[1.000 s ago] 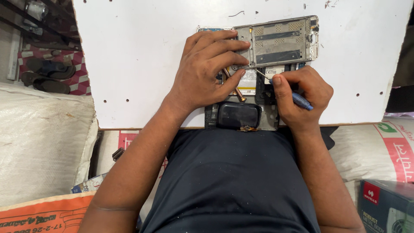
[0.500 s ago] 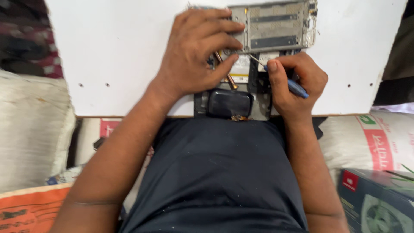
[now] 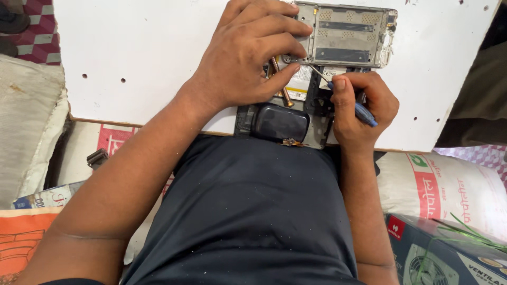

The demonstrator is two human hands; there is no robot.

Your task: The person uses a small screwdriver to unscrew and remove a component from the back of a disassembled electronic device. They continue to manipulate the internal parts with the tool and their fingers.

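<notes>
An opened phone chassis (image 3: 348,37), a metal frame with its inner parts bare, lies on the white board (image 3: 142,58). My left hand (image 3: 248,53) presses down on its left end, fingers curled over the edge. My right hand (image 3: 362,105) grips a small blue-handled screwdriver (image 3: 364,112) whose thin shaft points up-left to the frame's lower edge. A wooden-handled tool (image 3: 280,84) lies under my left fingers. A dark rounded device (image 3: 280,122) sits on a second phone frame (image 3: 317,113) at the board's near edge.
The board has small holes and rests over my lap. Printed sacks (image 3: 443,184) lie to the right, a printed cardboard box (image 3: 449,253) at bottom right. More sacks (image 3: 26,126) and an orange package (image 3: 21,237) are on the left.
The view has tilted down, so the board and hands sit higher in frame. My hands keep the same hold; the screwdriver tip stays at the frame's lower edge.
</notes>
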